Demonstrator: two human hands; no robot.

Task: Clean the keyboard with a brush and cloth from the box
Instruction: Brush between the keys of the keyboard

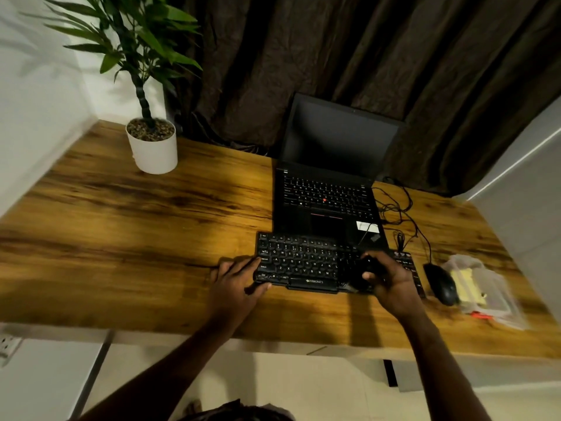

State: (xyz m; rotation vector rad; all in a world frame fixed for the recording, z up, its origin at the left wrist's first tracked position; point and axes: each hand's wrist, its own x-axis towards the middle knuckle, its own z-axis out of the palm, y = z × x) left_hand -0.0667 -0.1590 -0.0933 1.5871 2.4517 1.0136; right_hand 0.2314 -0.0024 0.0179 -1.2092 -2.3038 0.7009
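Observation:
A black keyboard (303,262) lies on the wooden desk (136,238) in front of a laptop. My left hand (233,284) grips the keyboard's left end, thumb at its front edge. My right hand (391,281) is over the keyboard's right part, closed on a dark object (362,276) that presses on the keys; it is too dark to tell whether it is the brush or the cloth. A clear plastic box (488,293) with a yellow item inside sits at the desk's right.
An open black laptop (328,189) stands behind the keyboard. A black mouse (441,284) lies between keyboard and box, with cables (400,208) trailing back. A potted plant (151,144) stands at the back left. Dark curtains hang behind the desk.

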